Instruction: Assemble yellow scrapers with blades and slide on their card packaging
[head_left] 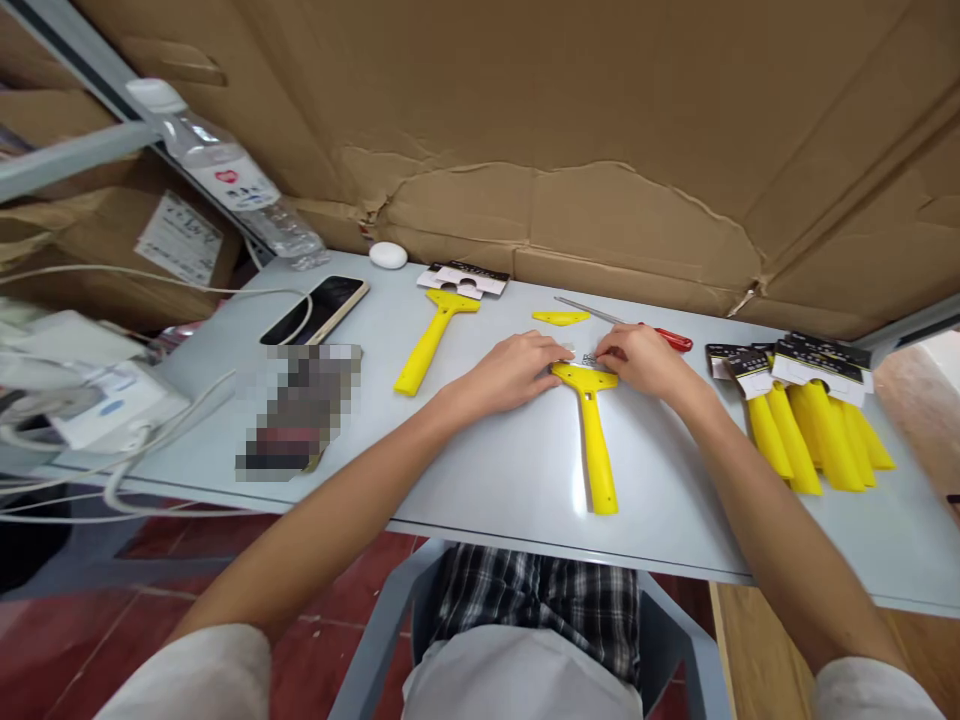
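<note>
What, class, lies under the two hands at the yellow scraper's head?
The left hand and right hand cover the scraper head's top edge. A small printed label shows between them; whatever lies beneath the palms cannot be seen.

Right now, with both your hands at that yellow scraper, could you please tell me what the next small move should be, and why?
I'd probably press the barcoded card flat onto the scraper head with your right hand, since the card sits at the head's top edge, and your left hand is close enough to steady it.
</note>
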